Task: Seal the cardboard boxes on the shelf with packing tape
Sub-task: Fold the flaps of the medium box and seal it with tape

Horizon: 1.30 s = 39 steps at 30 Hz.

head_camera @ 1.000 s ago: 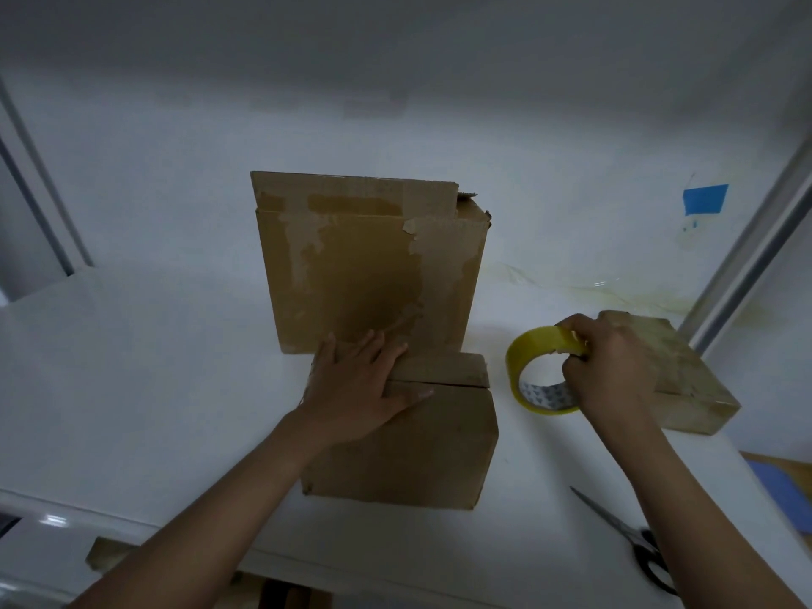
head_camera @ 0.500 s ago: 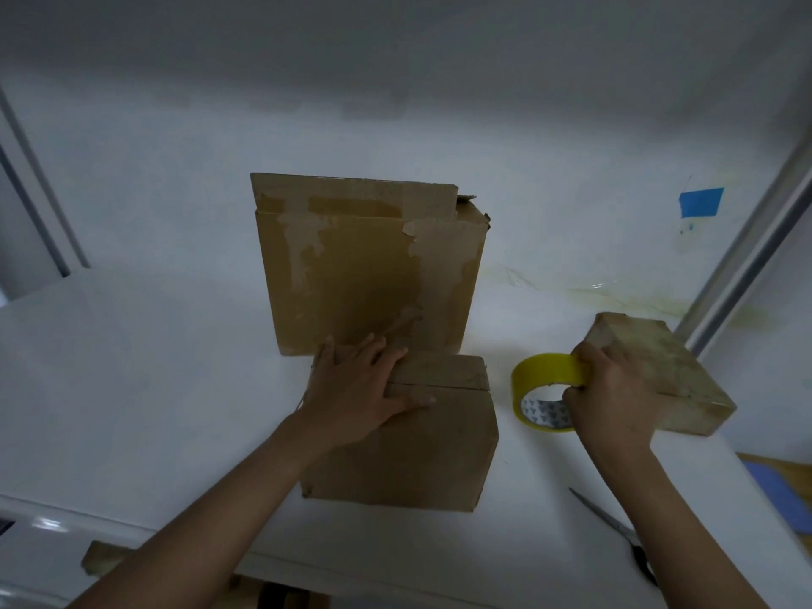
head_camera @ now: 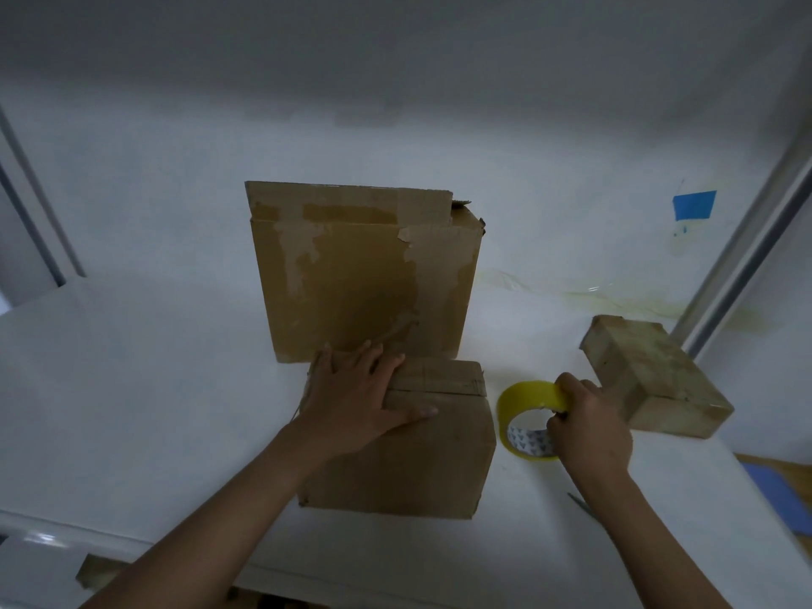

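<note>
Tape roll (head_camera: 524,395) pinched by right hand (head_camera: 589,430); left hand (head_camera: 356,404) flat on box (head_camera: 422,472).

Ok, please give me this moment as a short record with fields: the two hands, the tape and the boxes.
left grip: lies flat on top of the front box, fingers straight
right grip: holds the tape roll, fingers curled round its rim
tape roll: yellow, on its edge, right of the front box
tall box: upright behind the front box, surface torn
flat box: lies at the right, beyond the right grip
front box seam: no yellow tape visible on it
</note>
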Motion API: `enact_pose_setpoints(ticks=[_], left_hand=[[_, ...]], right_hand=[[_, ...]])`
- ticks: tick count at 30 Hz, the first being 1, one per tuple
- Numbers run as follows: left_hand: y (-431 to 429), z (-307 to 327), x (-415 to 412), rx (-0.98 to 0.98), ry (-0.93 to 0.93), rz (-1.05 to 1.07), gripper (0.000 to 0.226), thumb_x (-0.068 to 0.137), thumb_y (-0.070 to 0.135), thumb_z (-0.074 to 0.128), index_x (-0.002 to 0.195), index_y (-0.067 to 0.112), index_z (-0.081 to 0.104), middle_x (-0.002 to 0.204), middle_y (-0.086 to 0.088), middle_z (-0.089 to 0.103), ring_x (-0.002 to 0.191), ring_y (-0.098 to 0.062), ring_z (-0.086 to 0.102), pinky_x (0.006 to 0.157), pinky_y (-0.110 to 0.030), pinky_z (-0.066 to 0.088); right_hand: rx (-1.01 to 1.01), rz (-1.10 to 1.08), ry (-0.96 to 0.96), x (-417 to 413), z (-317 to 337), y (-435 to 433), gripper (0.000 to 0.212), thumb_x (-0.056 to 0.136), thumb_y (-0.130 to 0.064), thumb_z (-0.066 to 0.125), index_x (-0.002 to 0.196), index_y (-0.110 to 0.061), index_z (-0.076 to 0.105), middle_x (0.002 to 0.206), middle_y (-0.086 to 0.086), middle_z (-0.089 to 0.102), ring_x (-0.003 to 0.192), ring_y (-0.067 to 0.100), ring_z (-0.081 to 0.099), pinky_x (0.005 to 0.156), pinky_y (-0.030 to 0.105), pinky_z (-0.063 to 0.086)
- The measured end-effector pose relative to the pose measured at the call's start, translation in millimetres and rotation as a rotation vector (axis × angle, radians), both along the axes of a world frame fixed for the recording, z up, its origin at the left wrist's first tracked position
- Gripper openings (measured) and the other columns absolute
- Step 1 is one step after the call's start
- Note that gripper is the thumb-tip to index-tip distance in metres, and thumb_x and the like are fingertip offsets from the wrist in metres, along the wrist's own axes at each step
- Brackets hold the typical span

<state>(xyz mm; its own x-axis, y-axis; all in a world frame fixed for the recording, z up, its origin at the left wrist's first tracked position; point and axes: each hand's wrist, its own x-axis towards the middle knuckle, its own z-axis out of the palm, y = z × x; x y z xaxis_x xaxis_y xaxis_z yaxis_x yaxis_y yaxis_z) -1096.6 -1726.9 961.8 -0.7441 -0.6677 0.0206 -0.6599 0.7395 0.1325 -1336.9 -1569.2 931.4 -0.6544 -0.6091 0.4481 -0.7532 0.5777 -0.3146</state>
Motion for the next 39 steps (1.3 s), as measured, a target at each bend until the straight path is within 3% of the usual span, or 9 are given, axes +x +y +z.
enact_pose_setpoints(ticks=[4,10,14,18,23,29,32,34,39], left_hand=[[0,1,-2,-0.019,-0.012,-0.038,0.112,0.062,0.101,0.02,0.155,0.039,0.009,0.167,0.003,0.003,0.153,-0.019,0.0,0.119,-0.061,0.001],[9,0,-13,0.047,-0.048,-0.118,0.122,0.054,0.098,0.047,0.154,0.046,-0.001,0.166,0.002,-0.006,0.152,-0.023,-0.008,0.119,-0.063,-0.005],[3,-5,-14,0.04,-0.013,-0.124,0.123,0.052,0.098,0.052,0.151,0.049,0.0,0.16,0.005,0.008,0.148,-0.022,0.007,0.118,-0.061,0.011],[1,-9,-14,0.02,0.036,-0.122,0.125,0.046,0.102,0.047,0.151,0.049,0.005,0.158,0.007,0.014,0.145,-0.021,0.013,0.118,-0.06,0.016],[-2,-10,-15,0.089,0.109,-0.136,0.124,0.042,0.102,0.051,0.148,0.053,0.01,0.156,0.01,0.019,0.144,-0.019,0.017,0.119,-0.058,0.016],[6,3,-8,0.099,0.204,-0.194,0.119,0.047,0.09,0.069,0.148,0.052,0.019,0.152,0.018,0.024,0.143,-0.011,0.02,0.12,-0.046,0.016],[11,11,-6,0.133,0.309,-0.231,0.114,0.048,0.085,0.075,0.145,0.054,0.025,0.151,0.022,0.028,0.142,-0.01,0.025,0.12,-0.046,0.022],[10,13,-6,0.19,0.415,-0.243,0.112,0.045,0.086,0.076,0.142,0.059,0.027,0.149,0.024,0.031,0.138,-0.009,0.032,0.116,-0.047,0.031],[9,7,-14,0.416,0.687,-0.214,0.111,0.044,0.083,0.077,0.142,0.057,0.031,0.151,0.027,0.033,0.137,-0.004,0.037,0.113,-0.042,0.039]], right_hand=[[0.052,0.015,-0.046,0,-13,-2,0.02,0.068,0.006,0.06,0.079,-0.009,0.051,0.069,0.002,0.042,0.076,0.026,0.044,0.047,0.026,0.019],[-0.017,0.102,-0.345,-6,-36,-9,0.022,0.082,0.002,0.06,0.079,-0.015,0.047,0.071,0.006,0.053,0.07,0.03,0.055,0.052,0.029,0.03],[-0.184,0.004,-0.758,0,-46,-6,0.018,0.087,-0.01,0.064,0.101,-0.014,0.053,0.089,0.01,0.062,0.08,0.029,0.059,0.063,0.029,0.044],[-0.512,0.034,-1.364,23,-75,1,0.039,0.087,-0.018,0.07,0.122,-0.011,0.056,0.113,0.015,0.065,0.099,0.034,0.066,0.076,0.048,0.059],[-0.602,0.106,-1.6,42,-81,4,0.044,0.093,-0.019,0.062,0.135,-0.01,0.051,0.121,0.018,0.065,0.103,0.036,0.067,0.083,0.047,0.058],[-0.5,0.158,-1.955,41,-59,16,0.051,0.086,-0.038,0.065,0.124,-0.004,0.06,0.111,0.021,0.068,0.085,0.034,0.068,0.088,0.05,0.054],[-0.412,0.26,-1.931,45,-42,24,0.06,0.071,-0.048,0.077,0.109,-0.003,0.065,0.082,0.014,0.063,0.064,0.025,0.053,0.075,0.04,0.053],[-0.399,0.232,-1.749,47,-24,27,0.044,0.084,-0.048,0.066,0.104,-0.009,0.066,0.078,0.009,0.066,0.058,0.02,0.059,0.063,0.036,0.055],[-0.235,0.219,-1.031,56,27,44,0.057,0.087,-0.072,0.039,0.097,-0.024,0.069,0.095,0.001,0.07,0.084,0.008,0.063,0.082,0.032,0.051]])
